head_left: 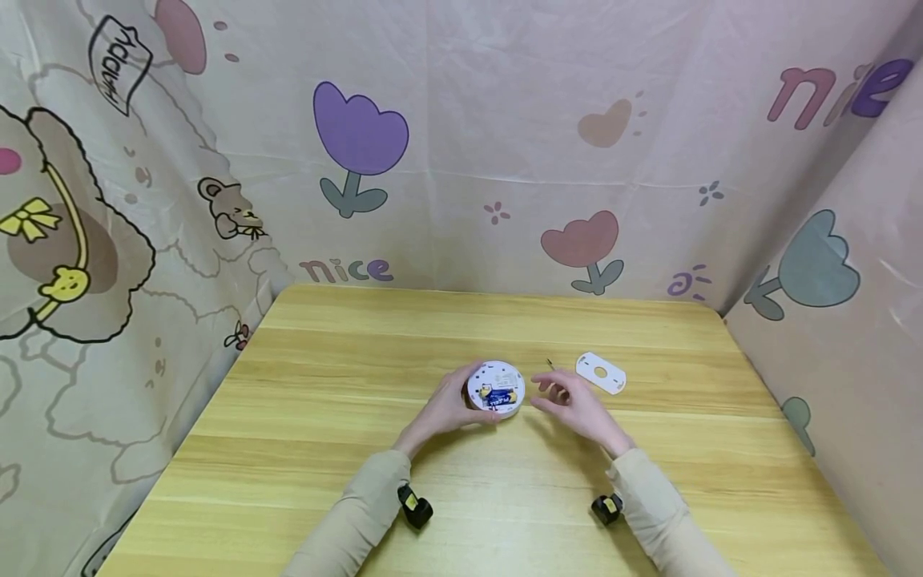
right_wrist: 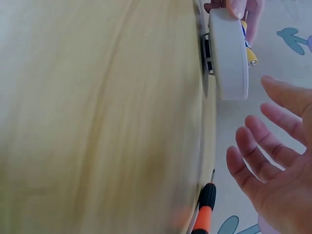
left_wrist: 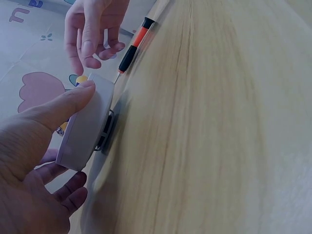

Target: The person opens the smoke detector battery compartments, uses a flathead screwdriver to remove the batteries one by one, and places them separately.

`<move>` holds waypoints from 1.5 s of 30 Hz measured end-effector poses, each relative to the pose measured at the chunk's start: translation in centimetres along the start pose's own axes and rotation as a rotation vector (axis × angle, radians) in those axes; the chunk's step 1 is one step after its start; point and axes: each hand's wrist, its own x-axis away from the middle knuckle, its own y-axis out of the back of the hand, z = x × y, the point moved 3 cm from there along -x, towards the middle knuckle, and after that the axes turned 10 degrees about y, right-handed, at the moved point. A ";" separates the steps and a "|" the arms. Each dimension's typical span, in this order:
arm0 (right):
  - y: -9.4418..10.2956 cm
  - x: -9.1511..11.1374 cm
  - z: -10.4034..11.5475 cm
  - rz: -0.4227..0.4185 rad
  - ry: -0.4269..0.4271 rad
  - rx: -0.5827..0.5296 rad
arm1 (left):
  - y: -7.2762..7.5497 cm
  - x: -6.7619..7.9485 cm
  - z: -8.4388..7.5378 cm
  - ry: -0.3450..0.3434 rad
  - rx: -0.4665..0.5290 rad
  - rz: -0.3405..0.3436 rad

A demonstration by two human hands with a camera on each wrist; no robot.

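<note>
A round white device, looking like a smoke alarm [head_left: 501, 371], is gripped at its left edge by my left hand [head_left: 449, 403], thumb on the near rim and fingers around the far side. Blue and yellow batteries [head_left: 499, 398] show in its upturned face. In the left wrist view its smooth white side [left_wrist: 92, 117] is tilted, with a dark vented part underneath. My right hand [head_left: 577, 407] hovers just right of the device, fingers loosely bent and apart from it, holding nothing. Beyond the right hand lies a screwdriver [left_wrist: 135, 46] with an orange and black handle, mostly hidden in the head view.
A flat white plate [head_left: 614, 377] with a round central hole lies on the wooden table [head_left: 346, 353], right of the right hand. Patterned curtains [head_left: 461, 144] hang behind the table and along both sides. Each wrist wears a small black camera.
</note>
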 end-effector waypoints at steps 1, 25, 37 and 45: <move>-0.1 -0.1 0.1 0.006 0.004 -0.016 | 0.0 0.0 0.0 -0.002 -0.001 0.000; -2.4 -1.6 1.2 0.050 0.094 0.159 | 0.0 0.0 0.1 -0.008 0.004 -0.004; -2.4 -1.8 1.7 0.049 0.110 0.171 | -0.1 -0.1 0.2 -0.008 0.004 -0.009; -2.5 -1.7 1.7 0.049 0.115 0.162 | -0.1 -0.1 0.2 -0.010 0.002 -0.006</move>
